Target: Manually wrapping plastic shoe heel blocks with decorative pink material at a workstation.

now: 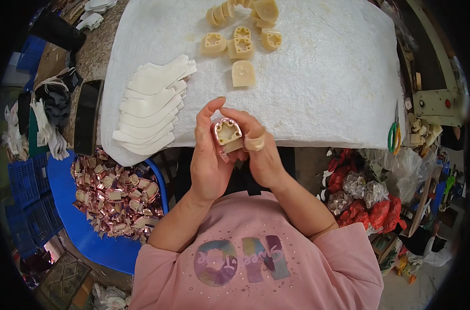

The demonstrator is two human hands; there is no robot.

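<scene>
Between my two hands, just off the near edge of the table, is a cream D-shaped shoe heel block (227, 132) with shiny pink covering around its curved side. Its hollow, ribbed end faces up. My left hand (210, 163) is closed along its left side, and my right hand (260, 155) grips the other side, with pale tape around one finger. Beyond them, on the table, a bare cream heel block (243, 74) lies apart from a cluster of similar blocks (241, 47). Several curved white pieces (151, 106) lie overlapped to the left.
White woven sheeting (317, 77) covers the table. A blue tub (85, 235) at lower left holds many pink-covered blocks (116, 194). A dark phone (88, 118) lies left of the sheet. Scissors (394, 132) hang at the right edge, above red and clear plastic bags (366, 206).
</scene>
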